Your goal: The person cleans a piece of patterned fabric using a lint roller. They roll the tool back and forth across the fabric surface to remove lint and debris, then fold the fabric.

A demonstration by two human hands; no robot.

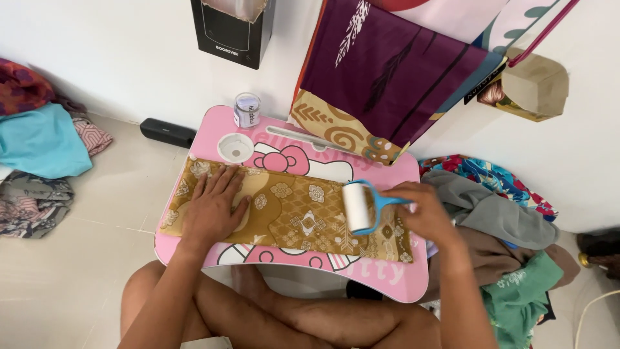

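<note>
So your left hand (213, 207) is flat, fingers spread, pressing down on the left end of the long mustard-gold patterned fabric strip (290, 213) that runs across the pink plastic lap table (400, 284). Your right hand (420, 213) is clamped around the blue handle of the white lint roller (357, 207), and the roller drum sits on the cloth toward its right end, standing crosswise to the strip.

The strip covers almost the full width of the table; its right end reaches close to the right edge and its near edge leaves just a thin pink band in front. Between your hands there's a clear run of cloth. Along the far edge, a small clear jar with a white lid (247, 110) stands near the far left corner, just behind the round cup recess (235, 148). A folded purple and gold cloth (381, 84) hangs over the far right corner.
</note>
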